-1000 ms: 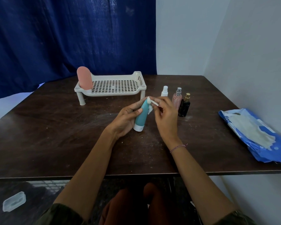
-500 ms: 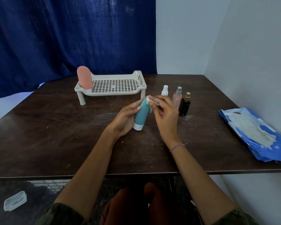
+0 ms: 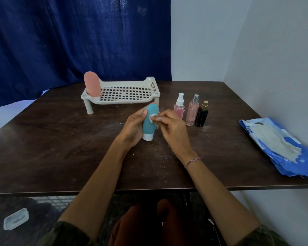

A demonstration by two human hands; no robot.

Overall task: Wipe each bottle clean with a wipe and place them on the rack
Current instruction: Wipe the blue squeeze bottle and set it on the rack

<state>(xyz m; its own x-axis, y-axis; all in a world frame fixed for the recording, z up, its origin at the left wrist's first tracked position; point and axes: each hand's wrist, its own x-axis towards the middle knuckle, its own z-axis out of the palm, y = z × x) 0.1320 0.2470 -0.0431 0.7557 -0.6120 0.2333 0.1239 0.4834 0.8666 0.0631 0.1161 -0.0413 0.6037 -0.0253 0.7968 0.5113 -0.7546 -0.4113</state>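
Now the left grip (image 3: 133, 128) wraps the teal bottle (image 3: 149, 121), upright and cap-down over the surface (image 3: 60, 148); the right grip (image 3: 172, 128) pinches a wipe (image 3: 153, 118) against its 2 o'clock flank; the rack (image 3: 124, 93) lies at 11 o'clock, nearer the left grip.

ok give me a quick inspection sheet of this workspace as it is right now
surface: dark table, pale specks and smears across it
job's things: teal bottle in hand, cap end down; pink bottle standing at the left end of the rack; white-capped spray bottle, silver-capped pink bottle and black bottle standing on the table right of the rack; blue wipe pack open near the right edge
clutter: clear plastic box on the floor, lower left
hands: left hand grips the teal bottle; right hand pinches a small wipe against it
cables: nothing seen
surroundings: blue curtain behind, white wall at right
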